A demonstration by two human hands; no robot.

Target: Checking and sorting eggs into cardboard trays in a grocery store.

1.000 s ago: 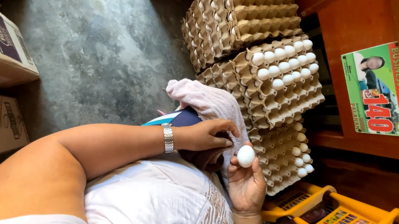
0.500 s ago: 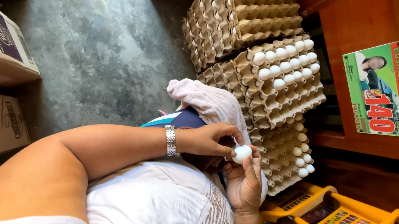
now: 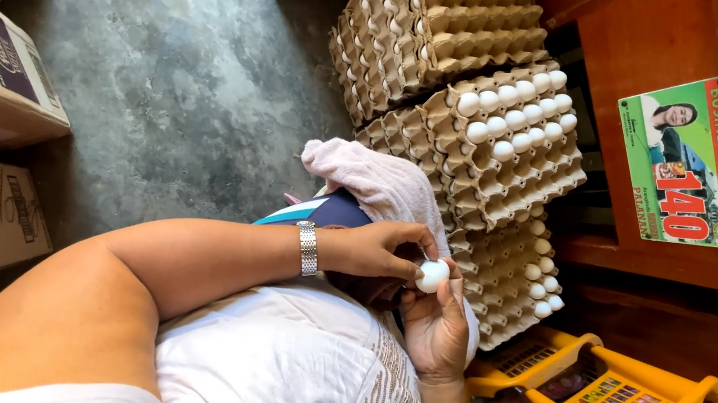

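From the head camera, the person is holding a white egg [image 3: 433,275] over the lap, right hand [image 3: 437,332] cupping it from below, left hand [image 3: 376,248] fingertips pinching its side. She seems to be inspecting it; setting it into the egg tray [image 3: 511,171] would call for a gentle grip.

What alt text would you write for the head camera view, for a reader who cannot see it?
Two hands hold one white egg: the right hand cups it from below, and the left hand touches it with its fingers. A pink cloth lies on the lap, and stacked egg trays, some holding eggs, stand in front.
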